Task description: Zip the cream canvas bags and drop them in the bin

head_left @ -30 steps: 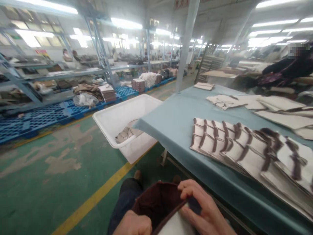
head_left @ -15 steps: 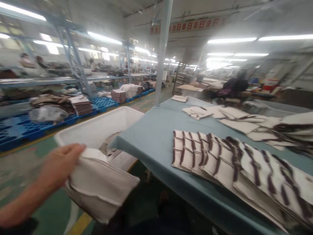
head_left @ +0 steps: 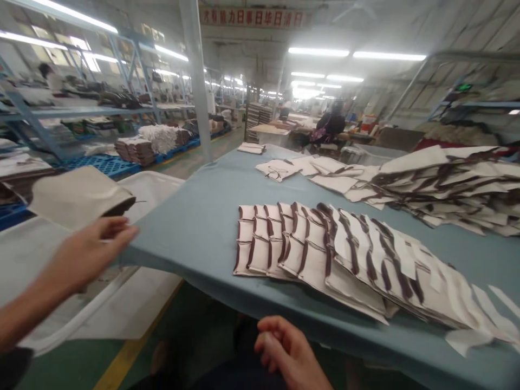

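Observation:
My left hand (head_left: 95, 246) is over the white bin (head_left: 122, 314), holding nothing, with its thumb apart from its loosely bent fingers. Just beyond its fingertips, a cream fabric piece (head_left: 77, 195) with a dark edge is tilted in the air above the bin. My right hand (head_left: 286, 349) is below the table's front edge, empty, with fingers half curled and the thumb a little apart. Nearest to it on the blue-covered table (head_left: 190, 222) lies an overlapping row of cream fabric pieces (head_left: 312, 252) with dark brown trim.
A large heap of cream and brown pieces (head_left: 455, 184) covers the table's far right. Flat pieces and a thin dark cord (head_left: 277, 172) lie at the back. A pale post (head_left: 197, 81) stands beyond the table. Blue pallets (head_left: 97, 162) carry stacks at left. A person (head_left: 331, 124) sits farther back.
My left hand has let go of the fabric piece, which has moved up and left over the bin. My right hand has come into view. The view has turned right.

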`<state>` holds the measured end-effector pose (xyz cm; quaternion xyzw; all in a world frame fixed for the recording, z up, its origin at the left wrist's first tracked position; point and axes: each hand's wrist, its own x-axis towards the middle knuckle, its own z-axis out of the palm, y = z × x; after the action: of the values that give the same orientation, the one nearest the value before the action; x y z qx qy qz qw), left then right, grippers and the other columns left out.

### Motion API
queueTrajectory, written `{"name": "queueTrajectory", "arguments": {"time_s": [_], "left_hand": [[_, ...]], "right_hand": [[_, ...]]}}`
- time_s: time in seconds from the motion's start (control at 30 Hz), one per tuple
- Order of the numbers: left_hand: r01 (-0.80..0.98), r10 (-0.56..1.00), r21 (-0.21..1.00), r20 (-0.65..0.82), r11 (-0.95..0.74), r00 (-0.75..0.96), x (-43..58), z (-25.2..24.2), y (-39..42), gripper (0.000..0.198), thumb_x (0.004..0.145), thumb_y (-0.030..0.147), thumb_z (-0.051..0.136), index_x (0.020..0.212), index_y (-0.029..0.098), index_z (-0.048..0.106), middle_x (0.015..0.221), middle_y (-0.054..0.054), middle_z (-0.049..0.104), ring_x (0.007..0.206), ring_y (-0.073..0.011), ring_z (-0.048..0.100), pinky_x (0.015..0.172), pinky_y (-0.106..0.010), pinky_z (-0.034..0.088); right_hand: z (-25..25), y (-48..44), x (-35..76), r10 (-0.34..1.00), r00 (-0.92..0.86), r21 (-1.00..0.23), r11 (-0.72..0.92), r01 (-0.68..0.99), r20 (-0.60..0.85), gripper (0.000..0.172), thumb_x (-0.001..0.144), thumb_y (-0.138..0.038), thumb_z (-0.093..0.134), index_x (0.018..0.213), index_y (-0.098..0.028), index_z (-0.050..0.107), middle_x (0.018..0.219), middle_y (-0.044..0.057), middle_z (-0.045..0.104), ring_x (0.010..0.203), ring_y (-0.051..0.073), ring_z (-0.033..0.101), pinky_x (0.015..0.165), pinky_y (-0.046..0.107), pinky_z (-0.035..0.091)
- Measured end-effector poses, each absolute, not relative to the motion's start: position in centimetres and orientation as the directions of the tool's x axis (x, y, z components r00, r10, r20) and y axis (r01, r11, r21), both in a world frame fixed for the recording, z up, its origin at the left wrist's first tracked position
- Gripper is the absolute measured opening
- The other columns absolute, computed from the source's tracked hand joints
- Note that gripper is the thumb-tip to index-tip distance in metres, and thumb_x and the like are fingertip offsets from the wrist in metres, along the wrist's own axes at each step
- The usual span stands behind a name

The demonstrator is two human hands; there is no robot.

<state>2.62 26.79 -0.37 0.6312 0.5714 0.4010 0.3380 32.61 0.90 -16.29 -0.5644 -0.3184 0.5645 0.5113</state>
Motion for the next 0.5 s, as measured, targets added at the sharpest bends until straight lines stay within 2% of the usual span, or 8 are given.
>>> {"name": "queueTrajectory", "arguments": {"time_s": [0.03,0.07,0.17,0.3,0.4,0.5], "left_hand": [[0.447,0.998,0.893,0.035,-0.055,0.052,4.8,-2.2,25.9,0.046,0.060,0.048,0.096,0.090,0.021,0.072,0.081,-0.008,0.079,0.079,-0.0340,0.076,0.065,-0.037,0.061],[0.430,0.993,0.903,-0.045,-0.008,0.113,7.2,-4.1,24.9,0.052,0.061,0.050,0.095,0.097,0.019,0.075,0.085,-0.010,0.082,0.079,-0.0346,0.079,0.066,-0.037,0.062],[0.379,0.952,0.920,-0.196,0.096,0.236,14.2,-8.9,22.6,0.050,0.073,0.050,0.090,0.103,0.015,0.074,0.093,-0.013,0.084,0.088,-0.0340,0.082,0.069,-0.035,0.063],[0.377,0.914,0.907,-0.300,0.186,0.272,20.5,-11.3,22.5,0.023,0.099,0.035,0.079,0.104,0.014,0.072,0.096,-0.005,0.079,0.081,-0.0206,0.077,0.073,-0.033,0.063],[0.378,0.880,0.889,-0.378,0.258,0.288,22.8,-11.2,23.1,0.023,0.105,0.036,0.073,0.101,0.013,0.072,0.091,-0.001,0.074,0.073,-0.0166,0.071,0.069,-0.032,0.063],[0.300,0.866,0.901,-0.402,0.314,0.299,23.7,-10.5,23.0,0.023,0.107,0.037,0.070,0.108,0.014,0.072,0.093,-0.002,0.074,0.072,-0.0152,0.070,0.065,-0.030,0.062]], "right_hand": [[-16.0,1.8,33.0,0.932,0.194,-0.920,-0.237,-0.311,-0.306,0.061,0.085,-0.068,0.083,0.114,-0.016,0.072,0.086,0.006,0.076,0.066,0.015,0.066,0.058,0.024,0.049],[-15.7,2.7,33.5,0.922,0.217,-0.890,-0.215,-0.401,-0.320,0.067,0.082,-0.070,0.085,0.119,-0.016,0.070,0.086,0.006,0.076,0.065,0.015,0.066,0.057,0.024,0.049],[-15.1,4.9,35.2,0.894,0.207,-0.767,-0.199,-0.610,-0.397,0.073,0.075,-0.064,0.094,0.124,-0.016,0.068,0.088,0.004,0.078,0.066,0.014,0.068,0.055,0.022,0.052],[-15.4,6.7,37.7,0.885,0.181,-0.682,-0.187,-0.707,-0.430,0.056,0.077,-0.056,0.095,0.105,-0.016,0.070,0.094,0.005,0.079,0.066,0.012,0.068,0.054,0.020,0.053],[-15.8,7.3,38.8,0.883,0.151,-0.634,-0.191,-0.749,-0.445,0.044,0.083,-0.051,0.091,0.097,-0.014,0.071,0.090,0.005,0.078,0.064,0.011,0.068,0.053,0.020,0.053],[-16.0,7.4,39.2,0.889,0.124,-0.609,-0.195,-0.769,-0.440,0.034,0.091,-0.046,0.085,0.095,-0.015,0.071,0.087,0.005,0.077,0.065,0.012,0.068,0.053,0.020,0.053]]}}
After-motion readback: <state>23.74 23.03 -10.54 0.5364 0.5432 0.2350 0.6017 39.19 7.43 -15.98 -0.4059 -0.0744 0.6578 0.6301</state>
